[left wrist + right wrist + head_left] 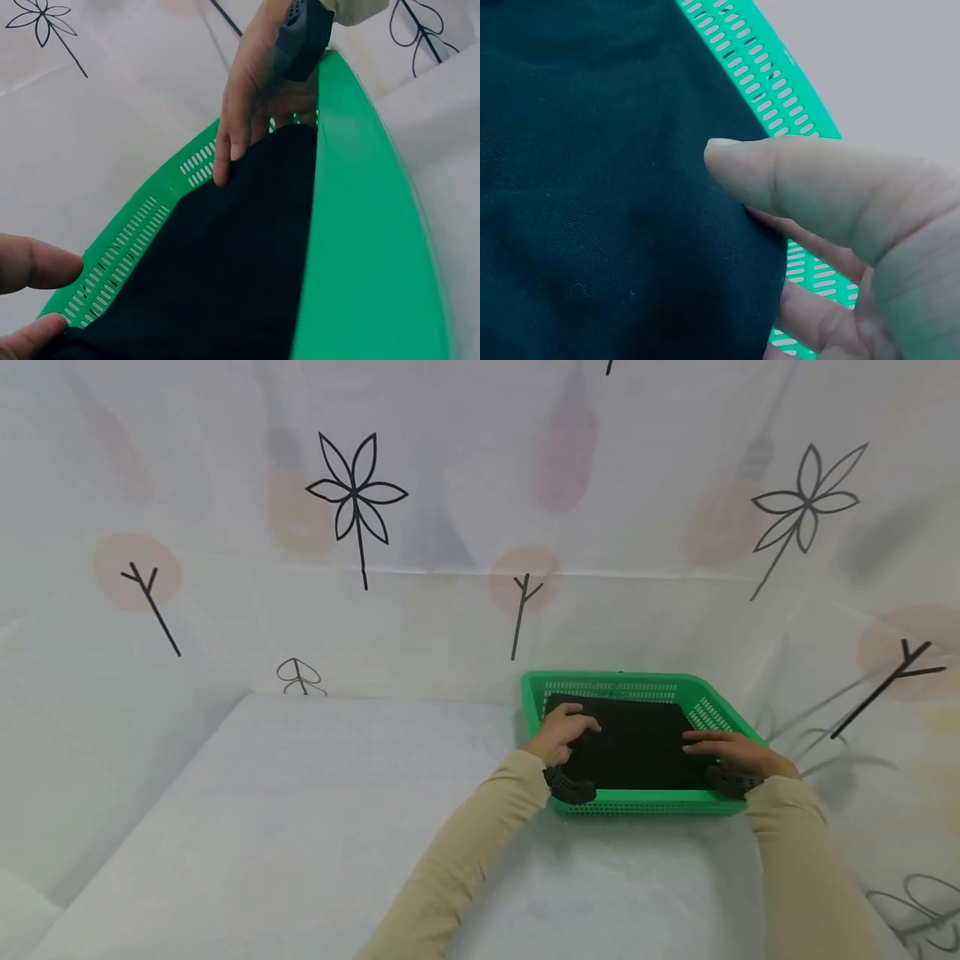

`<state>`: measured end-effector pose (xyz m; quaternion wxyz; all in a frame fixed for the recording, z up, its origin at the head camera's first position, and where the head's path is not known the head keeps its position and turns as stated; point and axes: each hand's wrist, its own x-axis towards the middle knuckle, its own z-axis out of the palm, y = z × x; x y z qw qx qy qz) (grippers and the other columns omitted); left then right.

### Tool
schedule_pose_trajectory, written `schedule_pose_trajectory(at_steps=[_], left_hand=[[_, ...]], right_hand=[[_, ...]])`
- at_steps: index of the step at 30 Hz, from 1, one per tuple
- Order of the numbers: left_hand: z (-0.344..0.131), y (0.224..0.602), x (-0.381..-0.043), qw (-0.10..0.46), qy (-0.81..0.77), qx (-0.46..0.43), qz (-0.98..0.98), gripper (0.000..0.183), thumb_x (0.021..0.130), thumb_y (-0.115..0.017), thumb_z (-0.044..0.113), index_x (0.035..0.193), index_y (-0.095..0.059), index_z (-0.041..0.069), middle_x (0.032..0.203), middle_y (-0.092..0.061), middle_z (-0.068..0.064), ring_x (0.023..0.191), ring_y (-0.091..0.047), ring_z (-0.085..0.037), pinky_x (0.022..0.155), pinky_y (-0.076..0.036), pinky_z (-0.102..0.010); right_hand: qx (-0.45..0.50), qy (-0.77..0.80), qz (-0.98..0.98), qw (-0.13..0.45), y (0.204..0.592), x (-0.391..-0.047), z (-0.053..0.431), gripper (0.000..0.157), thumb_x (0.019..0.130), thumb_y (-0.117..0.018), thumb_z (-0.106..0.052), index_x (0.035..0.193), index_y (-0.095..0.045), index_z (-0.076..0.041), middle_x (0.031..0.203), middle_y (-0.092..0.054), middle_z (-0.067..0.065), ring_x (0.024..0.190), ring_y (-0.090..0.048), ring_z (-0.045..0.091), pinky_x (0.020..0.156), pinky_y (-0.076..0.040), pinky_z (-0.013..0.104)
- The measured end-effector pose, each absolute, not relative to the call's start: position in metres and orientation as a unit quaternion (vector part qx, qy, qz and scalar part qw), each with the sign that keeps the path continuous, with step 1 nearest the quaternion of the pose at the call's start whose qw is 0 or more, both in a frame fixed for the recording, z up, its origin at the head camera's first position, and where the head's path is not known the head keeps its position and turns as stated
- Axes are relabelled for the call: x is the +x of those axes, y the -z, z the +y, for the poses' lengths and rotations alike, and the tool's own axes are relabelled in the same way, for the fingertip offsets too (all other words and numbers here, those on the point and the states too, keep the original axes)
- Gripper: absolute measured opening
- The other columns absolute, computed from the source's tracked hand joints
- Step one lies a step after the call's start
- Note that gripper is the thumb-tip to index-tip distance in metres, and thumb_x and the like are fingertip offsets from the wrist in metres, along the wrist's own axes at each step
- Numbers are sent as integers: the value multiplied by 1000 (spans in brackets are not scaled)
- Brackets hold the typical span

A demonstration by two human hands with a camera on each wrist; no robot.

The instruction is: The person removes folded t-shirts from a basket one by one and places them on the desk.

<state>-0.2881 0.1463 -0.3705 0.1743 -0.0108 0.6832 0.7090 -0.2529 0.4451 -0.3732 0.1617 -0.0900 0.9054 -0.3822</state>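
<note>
A folded black cloth (633, 739) lies flat in a green plastic basket (645, 797). My left hand (561, 732) is over the cloth's left side, fingers spread; the left wrist view shows a gap between two fingertips, the lower one (46, 327) right at the cloth's edge. At the right side is my right hand (731, 752), its fingers extended. In the right wrist view the right thumb (780, 169) lies over the margin of the cloth (615, 180), while the other fingers reach down past that edge, partly hidden by it.
The basket has slotted walls (754, 67) and stands on a white-covered table (337, 827), near its back right. White sheeting (450, 627) printed with flowers and twigs hangs behind and at the sides. Each wrist carries a dark device (570, 787).
</note>
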Motion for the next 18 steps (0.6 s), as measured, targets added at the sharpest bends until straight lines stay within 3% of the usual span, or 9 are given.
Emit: schedule_pose_trajectory(at_steps=[6,9,10,12,15,17,18], left_hand=[[150,372,-289,175,-688,1,705,50,89,-68,10,136,-55,19,140,-46,-11,130,-40,-36,101,-37,-51],[150,372,-290,179,-669,11,721,51,90,-68,10,137,-55,20,141,-46,-9,127,-44,-33,94,-44,-45],[150,372,-291,182,-664,13,725,51,90,-68,10,138,-54,21,140,-47,-9,121,-49,-29,85,-47,-41],[150,373,-293,192,-647,20,737,53,90,-68,10,139,-53,23,139,-48,-9,87,-57,-19,62,-44,-33],[150,373,-296,206,-627,26,751,56,90,-68,9,141,-51,24,136,-51,-12,49,-29,-12,44,-25,-30],[151,374,-298,212,-616,28,758,58,90,-68,7,143,-49,24,134,-53,-13,43,-12,-13,39,-20,-28],[152,375,-299,212,-614,26,760,59,90,-68,6,143,-49,24,133,-53,-13,41,-12,-13,38,-20,-28]], right_hand=[[-73,404,895,174,375,-256,446,64,101,-51,-21,144,-22,16,146,-8,43,131,-10,61,100,-24,68],[-69,404,895,177,375,-258,446,67,100,-54,-21,146,-21,14,147,-4,43,131,-7,62,101,-24,68],[-70,405,894,178,375,-258,446,67,99,-55,-21,146,-21,14,147,-3,43,131,-7,62,101,-24,68],[-71,399,897,175,375,-258,447,69,99,-56,-21,146,-21,13,147,-3,44,130,-8,63,100,-25,68],[-71,402,897,172,373,-256,446,70,98,-58,-20,146,-21,13,147,-2,44,130,-9,63,99,-26,68],[-71,404,896,171,372,-255,445,70,97,-59,-19,146,-21,13,147,-2,44,130,-9,63,99,-27,68],[-72,406,895,171,372,-255,444,70,97,-59,-19,146,-21,13,147,-2,44,130,-9,63,99,-27,68]])
